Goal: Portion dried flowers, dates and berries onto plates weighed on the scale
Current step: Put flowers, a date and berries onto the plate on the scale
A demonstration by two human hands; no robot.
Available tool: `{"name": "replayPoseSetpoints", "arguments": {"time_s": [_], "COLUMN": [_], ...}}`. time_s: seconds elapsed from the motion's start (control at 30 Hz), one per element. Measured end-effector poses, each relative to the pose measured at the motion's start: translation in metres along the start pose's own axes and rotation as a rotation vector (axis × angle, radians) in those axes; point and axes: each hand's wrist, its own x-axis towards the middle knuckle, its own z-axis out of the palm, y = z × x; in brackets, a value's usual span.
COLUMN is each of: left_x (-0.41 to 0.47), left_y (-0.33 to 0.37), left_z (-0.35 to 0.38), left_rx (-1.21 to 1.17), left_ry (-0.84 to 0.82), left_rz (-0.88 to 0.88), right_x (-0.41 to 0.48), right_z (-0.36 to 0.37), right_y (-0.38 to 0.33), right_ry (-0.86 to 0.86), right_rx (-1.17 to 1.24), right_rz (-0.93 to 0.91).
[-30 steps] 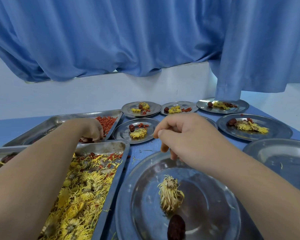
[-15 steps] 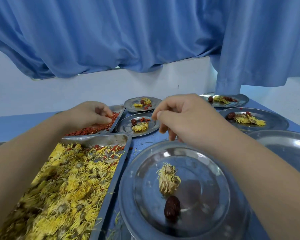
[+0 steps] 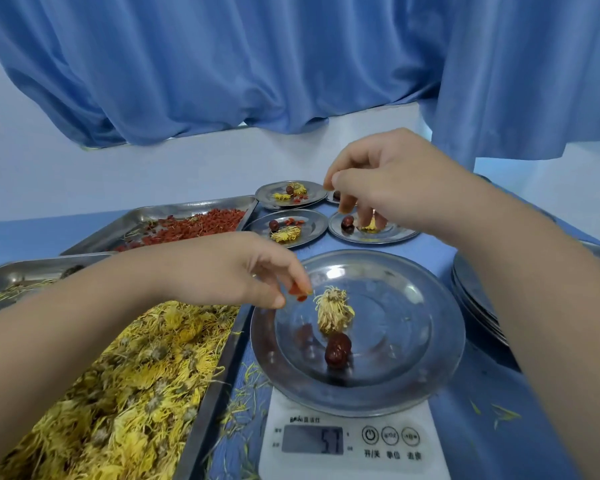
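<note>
A steel plate (image 3: 426, 344) stands on a white scale (image 3: 354, 441) whose display reads 57. On the plate lie a dried yellow flower (image 3: 334, 308) and a dark red date (image 3: 337, 351). My left hand (image 3: 243, 271) hovers over the plate's left rim and pinches red berries (image 3: 298, 293) in its fingertips. My right hand (image 3: 381, 181) is raised beyond the plate with fingers curled; I cannot tell if it holds anything.
A tray of yellow dried flowers (image 3: 118, 393) lies at the left, a tray of red berries (image 3: 194, 226) behind it. Filled small plates (image 3: 291, 230) sit at the back. A stack of plates (image 3: 475, 299) stands at the right. Blue curtain hangs behind.
My left hand has come from the berry tray to the plate's left edge, carrying berries. My right hand has lifted farther back. The view has tilted down, showing the scale.
</note>
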Motion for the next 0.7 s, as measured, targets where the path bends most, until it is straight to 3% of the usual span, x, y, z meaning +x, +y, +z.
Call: {"name": "replayPoseSetpoints", "arguments": {"time_s": [0.23, 0.7], "left_x": [-0.001, -0.007], "left_y": [0.011, 0.018], "left_z": [0.017, 0.035], "left_rx": [0.196, 0.083], "left_ry": [0.138, 0.342], "left_rz": [-0.042, -0.016], "right_x": [-0.01, -0.084], "right_z": [-0.011, -0.02], "right_y": [-0.004, 0.004], "right_ry": [0.018, 0.085], "right_rx": [-0.064, -0.132], "right_rz": [-0.02, -0.075]}}
